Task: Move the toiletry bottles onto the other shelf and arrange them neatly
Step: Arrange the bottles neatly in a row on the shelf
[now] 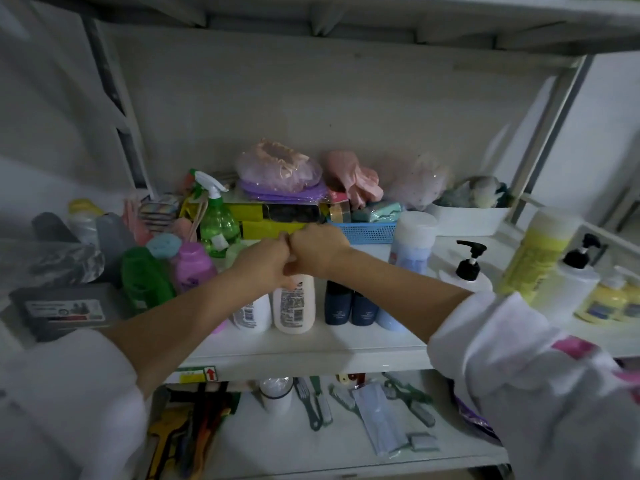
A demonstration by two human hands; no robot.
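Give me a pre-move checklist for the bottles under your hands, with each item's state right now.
1. Left hand gripping the white bottle: cannot tell, fingers only reach its top.
2. Right hand holding something: cannot tell.
3. White bottle upright: ok.
4. Two dark blue bottles upright beside it: ok.
5. Front row neat on the shelf: ok.
6. Black pump bottle out of the arms' way: ok.

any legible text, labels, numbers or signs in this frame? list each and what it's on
No words or numbers are readable.
Red up-arrow sign: on the yellow sticker at the shelf edge; its print is blurred.
White bottle back label: barcode and print, too small.
Navy bottles: faint print, unreadable.
Grey box label: blurred.
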